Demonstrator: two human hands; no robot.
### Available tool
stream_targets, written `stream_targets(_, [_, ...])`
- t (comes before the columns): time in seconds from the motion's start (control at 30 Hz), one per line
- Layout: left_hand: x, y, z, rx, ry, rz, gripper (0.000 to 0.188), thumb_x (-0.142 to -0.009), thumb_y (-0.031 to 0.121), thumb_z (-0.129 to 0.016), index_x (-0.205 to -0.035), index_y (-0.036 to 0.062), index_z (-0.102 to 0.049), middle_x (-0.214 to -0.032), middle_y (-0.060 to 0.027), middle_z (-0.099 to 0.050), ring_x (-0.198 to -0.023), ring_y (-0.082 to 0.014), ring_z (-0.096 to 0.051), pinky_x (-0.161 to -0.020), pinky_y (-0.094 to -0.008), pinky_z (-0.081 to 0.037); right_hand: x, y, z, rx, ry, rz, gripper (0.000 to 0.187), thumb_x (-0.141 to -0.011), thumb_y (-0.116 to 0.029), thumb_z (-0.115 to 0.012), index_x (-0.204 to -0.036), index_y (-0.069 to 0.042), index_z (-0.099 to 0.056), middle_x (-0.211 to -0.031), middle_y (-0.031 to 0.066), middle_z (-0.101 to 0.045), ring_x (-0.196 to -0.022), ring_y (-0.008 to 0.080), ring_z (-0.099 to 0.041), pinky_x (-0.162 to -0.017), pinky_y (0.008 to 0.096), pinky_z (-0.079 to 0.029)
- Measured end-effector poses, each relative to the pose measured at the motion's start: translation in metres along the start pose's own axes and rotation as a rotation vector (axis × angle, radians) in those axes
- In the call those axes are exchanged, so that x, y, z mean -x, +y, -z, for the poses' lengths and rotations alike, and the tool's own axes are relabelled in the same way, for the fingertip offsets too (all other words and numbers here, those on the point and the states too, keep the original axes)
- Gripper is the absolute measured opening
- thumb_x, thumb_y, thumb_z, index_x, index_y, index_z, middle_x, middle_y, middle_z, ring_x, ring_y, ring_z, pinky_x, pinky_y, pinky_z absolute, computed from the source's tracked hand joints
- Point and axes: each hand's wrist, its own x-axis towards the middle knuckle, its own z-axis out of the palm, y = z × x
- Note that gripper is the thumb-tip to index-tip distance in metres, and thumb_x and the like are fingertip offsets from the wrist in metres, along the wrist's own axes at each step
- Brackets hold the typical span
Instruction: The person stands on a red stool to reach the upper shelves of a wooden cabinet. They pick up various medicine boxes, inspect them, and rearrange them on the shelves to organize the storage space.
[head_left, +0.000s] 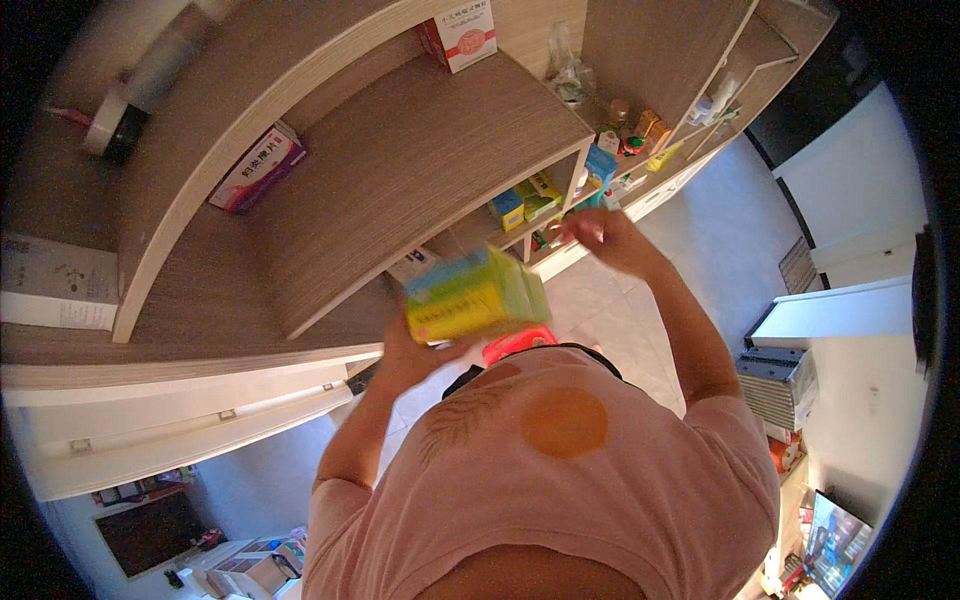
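Observation:
My left hand [402, 352] is closed around a yellow, green and blue box [470, 300], smeared by motion, held in front of my body below the shelf edge; it may be several boxes together. My right hand [605, 240] reaches forward to the front of the small shelf compartments. Its fingers look bent, but blur and the clutter behind them hide whether anything is between them. Close by, in a compartment to its left, lie a blue-and-yellow box [507, 208] and a green-and-yellow box [541, 195].
A wooden shelf unit [430, 150] curves across the front. On it stand a purple-and-white box [257, 168], a white-and-red box [462, 36] and a pale box [60, 282]. Farther right are a blue box [601, 165] and small orange boxes [650, 128]. A red item [518, 343] shows just beyond my shirt.

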Motion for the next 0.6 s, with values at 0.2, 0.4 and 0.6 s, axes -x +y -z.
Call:
stream_targets(0.2, [-0.112,0.038,0.054,0.411,0.345,-0.088,0.046,-0.070,0.002,-0.070,-0.110,0.0000,-0.048,-0.107,-0.0112,-0.056,-0.095,-0.0182,-0.056,-0.081,-0.0299,-0.047,-0.097,-0.007,0.015,-0.005,0.554,0.295,0.015,-0.082,-0.001,-0.051,-0.094,-0.001,-0.059,-0.085,0.0101,-0.061,-0.076,0.0164,-0.059,-0.066,0.0288,-0.047])
stream_targets(0.4, [-0.246,-0.005,0.110,0.066,0.344,-0.163,0.054,-0.067,0.005,-0.073,-0.114,-0.0011,-0.045,-0.108,-0.0124,-0.054,-0.099,-0.0207,-0.053,-0.084,-0.0324,-0.046,-0.131,-0.010,-0.002,0.301,0.815,0.468,0.015,-0.073,-0.006,-0.058,-0.087,-0.004,-0.060,-0.081,0.0139,-0.060,-0.073,0.0295,-0.059,-0.060,0.0363,-0.048])
stream_targets(0.6, [-0.322,-0.059,0.135,0.076,0.193,-0.145,0.059,-0.067,0.009,-0.074,-0.116,-0.0016,-0.043,-0.109,-0.0137,-0.054,-0.100,-0.0223,-0.053,-0.084,-0.0337,-0.045,-0.130,0.003,-0.009,0.341,0.872,0.498,0.013,-0.069,-0.006,-0.058,-0.082,-0.005,-0.058,-0.074,0.0119,-0.057,-0.066,0.0307,-0.057,-0.057,0.0384,-0.046])
